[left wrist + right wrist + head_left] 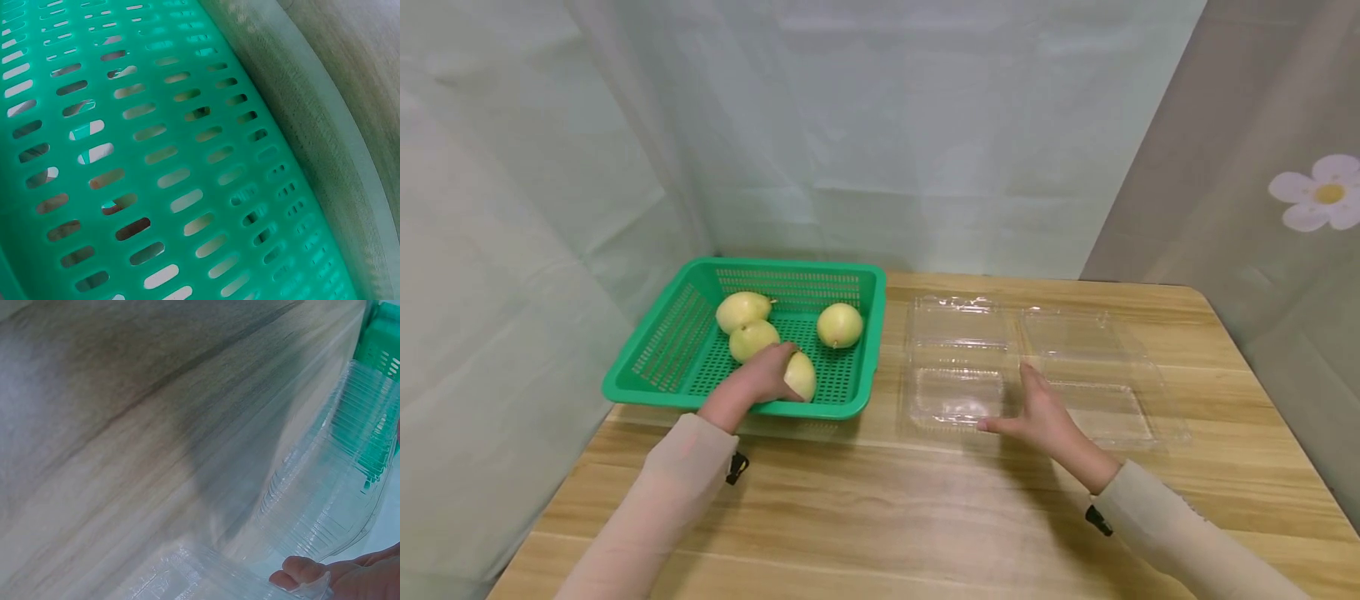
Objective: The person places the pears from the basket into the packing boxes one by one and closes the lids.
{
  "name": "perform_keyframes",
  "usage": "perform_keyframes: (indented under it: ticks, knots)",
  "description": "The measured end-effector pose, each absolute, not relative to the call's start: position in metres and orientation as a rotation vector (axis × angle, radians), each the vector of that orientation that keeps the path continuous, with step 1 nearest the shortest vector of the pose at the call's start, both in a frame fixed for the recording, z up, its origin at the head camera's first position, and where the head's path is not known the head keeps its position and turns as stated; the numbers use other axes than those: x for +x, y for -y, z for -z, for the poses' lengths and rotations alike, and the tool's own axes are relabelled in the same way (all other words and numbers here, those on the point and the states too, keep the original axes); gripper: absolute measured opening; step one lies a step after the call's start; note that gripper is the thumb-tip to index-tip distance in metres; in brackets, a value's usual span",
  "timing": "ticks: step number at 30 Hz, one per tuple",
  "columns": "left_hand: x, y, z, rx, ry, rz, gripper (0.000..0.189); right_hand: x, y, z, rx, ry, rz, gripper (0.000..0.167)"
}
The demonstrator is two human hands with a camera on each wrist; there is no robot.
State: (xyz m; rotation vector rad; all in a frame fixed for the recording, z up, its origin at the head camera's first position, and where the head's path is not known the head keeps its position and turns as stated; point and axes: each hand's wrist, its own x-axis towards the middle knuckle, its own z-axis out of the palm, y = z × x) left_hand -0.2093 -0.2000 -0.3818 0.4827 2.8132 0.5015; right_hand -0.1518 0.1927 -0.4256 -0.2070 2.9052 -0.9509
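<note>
My left hand [767, 373] reaches over the near rim of the green plastic basket [880, 333] and grips a pale yellow-green pear [801, 377]. Through the slots of the basket wall [181, 144], the left wrist view shows only bits of what is inside. On the right, my right hand [1043, 417] is at the near right corner of a clear plastic clamshell box [958, 396], thumb and fingers spread wide. In the right wrist view the fingers [300, 572] are right at the clear plastic edge.
Three more pears lie in the basket: one at the back left [743, 311], one in the middle [754, 340] and one at the right [839, 325]. A second clear clamshell box [1105, 408] lies open on the wooden table [887, 508]. Pale curtains [910, 150] hang behind.
</note>
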Motion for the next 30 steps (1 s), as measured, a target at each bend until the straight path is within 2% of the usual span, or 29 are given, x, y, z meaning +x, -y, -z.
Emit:
perform_keyframes:
  ticks: [14, 30]
  knots:
    - [-0.211, 0.200, 0.384, 0.492, -2.787, -0.482, 0.076, -0.149, -0.192, 0.435, -0.176, -2.896, 0.979, 0.123]
    - [-0.212, 0.199, 0.383, 0.481, -2.746, -0.445, 0.079, -0.143, -0.190, 0.440, -0.173, -2.952, 0.974, 0.120]
